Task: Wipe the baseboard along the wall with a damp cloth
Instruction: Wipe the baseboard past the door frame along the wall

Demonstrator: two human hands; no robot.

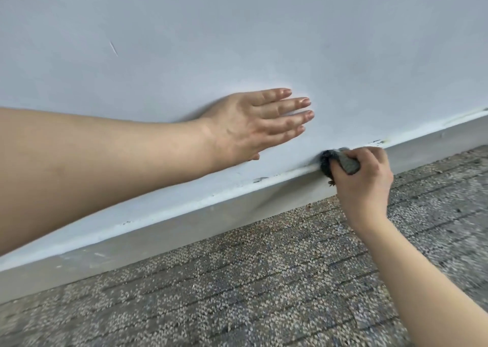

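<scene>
A white baseboard [184, 222] runs slantwise across the view, from lower left up to the right edge, with dark specks along its top ledge. My right hand [365, 180] is closed around a bunched grey and black cloth [339, 161] and presses it onto the ledge right of centre. My left hand [253, 124] lies flat on the pale wall [237, 29] just above the baseboard, fingers stretched out and pointing right, holding nothing. Part of the cloth is hidden inside my right fist.
Speckled grey-brown carpet [250, 280] covers the floor below the baseboard. The wall shows a couple of thin scratch marks, and there is dirt on the ledge [377, 142] to the right of the cloth.
</scene>
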